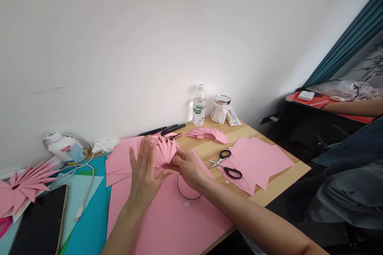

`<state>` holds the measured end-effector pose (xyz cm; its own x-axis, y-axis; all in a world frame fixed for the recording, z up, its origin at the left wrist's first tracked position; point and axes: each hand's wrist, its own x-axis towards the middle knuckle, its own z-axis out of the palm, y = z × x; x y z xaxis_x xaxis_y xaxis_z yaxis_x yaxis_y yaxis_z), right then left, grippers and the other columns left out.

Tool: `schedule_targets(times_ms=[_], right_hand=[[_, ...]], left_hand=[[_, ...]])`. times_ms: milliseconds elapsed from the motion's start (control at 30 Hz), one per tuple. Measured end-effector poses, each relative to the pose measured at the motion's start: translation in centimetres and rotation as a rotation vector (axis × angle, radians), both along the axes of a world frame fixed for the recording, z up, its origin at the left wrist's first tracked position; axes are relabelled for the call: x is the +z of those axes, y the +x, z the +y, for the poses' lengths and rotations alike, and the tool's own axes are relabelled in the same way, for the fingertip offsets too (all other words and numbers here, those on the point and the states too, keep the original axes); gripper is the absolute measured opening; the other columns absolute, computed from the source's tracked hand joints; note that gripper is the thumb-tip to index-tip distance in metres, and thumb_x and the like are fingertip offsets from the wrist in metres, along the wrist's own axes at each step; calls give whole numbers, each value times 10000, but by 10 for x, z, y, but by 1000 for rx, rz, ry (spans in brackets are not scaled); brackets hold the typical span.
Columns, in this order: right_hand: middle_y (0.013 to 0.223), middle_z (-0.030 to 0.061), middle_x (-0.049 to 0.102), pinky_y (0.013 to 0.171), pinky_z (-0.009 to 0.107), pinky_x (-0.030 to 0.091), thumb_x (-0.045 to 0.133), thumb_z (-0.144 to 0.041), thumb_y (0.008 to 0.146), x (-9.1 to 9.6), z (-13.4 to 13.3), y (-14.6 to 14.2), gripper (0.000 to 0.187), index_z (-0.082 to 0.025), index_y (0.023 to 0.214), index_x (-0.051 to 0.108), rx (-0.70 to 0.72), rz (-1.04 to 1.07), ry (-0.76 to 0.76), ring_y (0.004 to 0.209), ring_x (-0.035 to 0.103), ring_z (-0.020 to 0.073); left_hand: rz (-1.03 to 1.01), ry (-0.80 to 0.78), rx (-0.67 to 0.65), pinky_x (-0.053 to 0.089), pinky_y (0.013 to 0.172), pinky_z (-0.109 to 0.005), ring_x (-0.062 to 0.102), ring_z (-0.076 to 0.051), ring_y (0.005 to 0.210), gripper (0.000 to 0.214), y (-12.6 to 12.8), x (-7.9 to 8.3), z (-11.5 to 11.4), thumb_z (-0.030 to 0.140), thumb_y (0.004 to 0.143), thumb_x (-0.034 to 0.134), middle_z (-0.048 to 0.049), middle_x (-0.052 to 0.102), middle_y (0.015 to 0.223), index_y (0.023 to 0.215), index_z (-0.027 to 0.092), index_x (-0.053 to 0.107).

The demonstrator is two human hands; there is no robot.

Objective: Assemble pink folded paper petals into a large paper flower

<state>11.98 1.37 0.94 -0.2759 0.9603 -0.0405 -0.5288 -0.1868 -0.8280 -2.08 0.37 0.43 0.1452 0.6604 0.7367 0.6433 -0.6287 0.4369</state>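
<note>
A pink pleated paper fan is held up over the desk between my hands. My right hand pinches its right lower edge with thumb and fingers. On the other side, my left hand is raised with its fingers stretched out and its palm against or close to the fan; contact cannot be made out. Underneath lies a large pink paper sheet, with a thin ring and a small white scrap on it.
Right of my hands lie black-handled scissors, pink sheets and another pleated piece. A water bottle, a mug and pens line the wall. Left are a phone, cable and folded paper flower. Another person's arm shows far right.
</note>
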Motion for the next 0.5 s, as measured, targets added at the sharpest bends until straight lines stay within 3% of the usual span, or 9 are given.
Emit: schedule_targets(times_ms=[67,133,200,300,367,500], right_hand=[[843,46,672,816,364,528,670,-243,633,0,3,2,187,-149,794,652,-33,20,30,819,647,187],[873,52,669,831,355,522,665,-269,662,0,6,5,210,-150,835,652,-54,41,64,838,643,180],[889,51,664,830,352,522,655,-292,684,1,9,6,235,-157,876,648,-60,39,100,854,637,178],[885,39,653,804,349,528,636,-322,703,2,10,5,226,-164,865,644,-23,-73,139,844,629,180],[842,25,648,765,335,534,597,-332,737,0,12,4,204,-165,844,647,14,-211,182,809,627,178],[767,6,651,712,302,520,507,-250,800,-9,26,19,192,-176,885,662,46,-633,459,774,616,169]], left_hand=[[-238,-9,107,98,1100,-540,144,-323,1386,923,3,2,-2,424,641,743,-167,222,1505,1408,235,265],[-623,-161,98,215,1089,-490,167,-294,1386,974,6,4,-2,419,656,738,-140,183,1521,1431,289,163],[-953,-459,-122,341,1028,-485,306,-316,1333,890,8,6,1,491,666,703,-158,331,1459,1404,271,256],[-1229,-835,-486,440,950,-497,465,-350,1216,722,10,6,4,502,675,693,-175,546,1286,1282,179,474],[-1352,-911,-545,455,945,-493,526,-327,1160,560,11,5,5,348,719,708,-142,622,1197,1224,176,537],[-1526,-997,-463,445,953,-537,577,-298,1107,426,10,4,4,106,802,598,-119,667,1125,1220,176,547]])
